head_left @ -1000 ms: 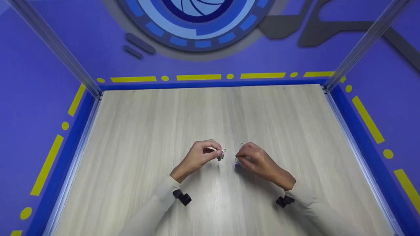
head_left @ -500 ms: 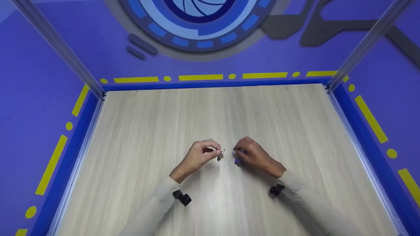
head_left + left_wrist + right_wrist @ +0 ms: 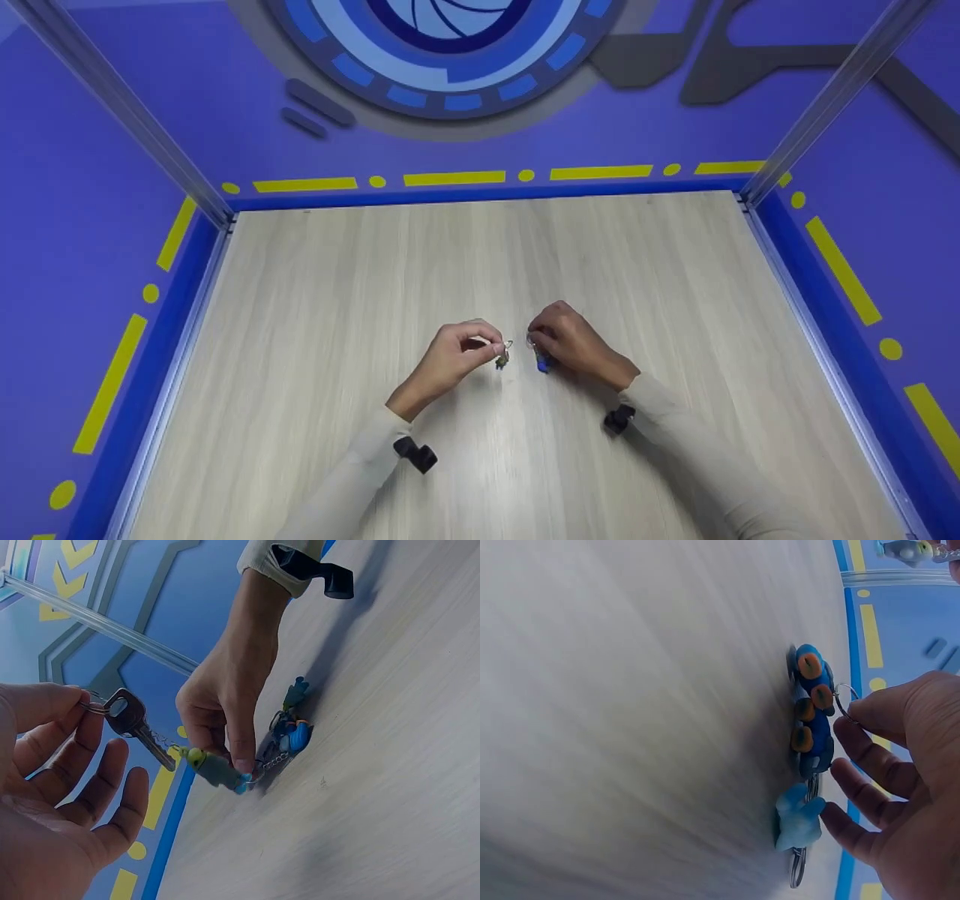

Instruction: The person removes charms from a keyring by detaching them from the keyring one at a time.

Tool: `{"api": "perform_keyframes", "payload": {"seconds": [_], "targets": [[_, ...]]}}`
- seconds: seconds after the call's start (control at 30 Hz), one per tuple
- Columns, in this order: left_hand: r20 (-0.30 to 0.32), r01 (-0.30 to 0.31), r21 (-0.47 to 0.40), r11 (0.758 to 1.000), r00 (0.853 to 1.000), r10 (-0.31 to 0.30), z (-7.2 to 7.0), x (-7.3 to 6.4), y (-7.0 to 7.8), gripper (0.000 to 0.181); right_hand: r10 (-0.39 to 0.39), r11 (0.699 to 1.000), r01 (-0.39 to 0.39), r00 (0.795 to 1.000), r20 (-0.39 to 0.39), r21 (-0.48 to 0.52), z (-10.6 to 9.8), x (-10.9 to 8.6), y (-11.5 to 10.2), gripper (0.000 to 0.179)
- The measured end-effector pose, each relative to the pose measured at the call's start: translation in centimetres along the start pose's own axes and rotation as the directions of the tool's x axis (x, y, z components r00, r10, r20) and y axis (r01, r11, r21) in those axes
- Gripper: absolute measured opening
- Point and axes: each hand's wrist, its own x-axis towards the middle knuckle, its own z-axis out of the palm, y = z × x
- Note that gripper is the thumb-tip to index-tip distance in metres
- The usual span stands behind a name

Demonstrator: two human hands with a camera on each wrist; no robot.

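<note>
My left hand (image 3: 456,349) pinches a split ring between thumb and index finger. From it hang a key (image 3: 129,718) and, on a short chain, a grey-green figure charm (image 3: 214,766) with a yellow head and blue tail. Just to its right, my right hand (image 3: 574,341) pinches a metal ring (image 3: 846,699) at its fingertips. On that ring are blue charms (image 3: 814,682) with orange round parts, seen close over the tabletop. Below them in the right wrist view is a light-blue charm (image 3: 799,825) with ear-like tips, linked to another ring (image 3: 799,868).
The pale wood tabletop (image 3: 480,262) spreads around both hands. Blue panels with yellow markings (image 3: 454,178) and metal posts (image 3: 832,97) enclose it at the back and sides. Black wrist cameras (image 3: 415,454) sit on both sleeves.
My right hand has moved away from me and slightly left, carrying the blue charms nearer the left hand. My left hand has stayed nearly still, its charm turning a little.
</note>
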Motion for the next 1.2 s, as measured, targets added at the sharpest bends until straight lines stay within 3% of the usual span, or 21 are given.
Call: {"api": "perform_keyframes", "payload": {"seconds": [0.27,0.4,0.63,0.9,1.2], "targets": [[0.000,0.007,-0.008,1.000,1.000,-0.007,0.0,0.2,0.0,0.007,-0.017,0.999,0.018,0.999,-0.029,0.037,-0.3,-0.3,-0.2,0.006],[-0.005,0.008,-0.019,1.000,1.000,-0.008,0.3,0.3,0.0,0.006,-0.043,0.991,0.050,0.997,-0.061,0.125,-0.6,-0.8,-1.2,0.006],[0.007,-0.003,-0.023,1.000,1.000,0.003,0.6,0.6,0.0,0.007,-0.095,0.949,0.119,0.991,-0.096,0.293,-1.5,-1.9,-3.6,0.010],[0.022,-0.008,-0.008,1.000,1.000,0.008,0.8,0.8,0.2,0.008,-0.111,0.915,0.125,0.992,-0.060,0.382,-2.9,-2.4,-6.5,0.010],[0.044,-0.020,-0.017,1.000,0.999,0.020,1.5,1.1,0.7,0.011,-0.063,0.911,0.055,0.998,0.006,0.410,-3.2,-2.7,-7.1,0.017]]}}
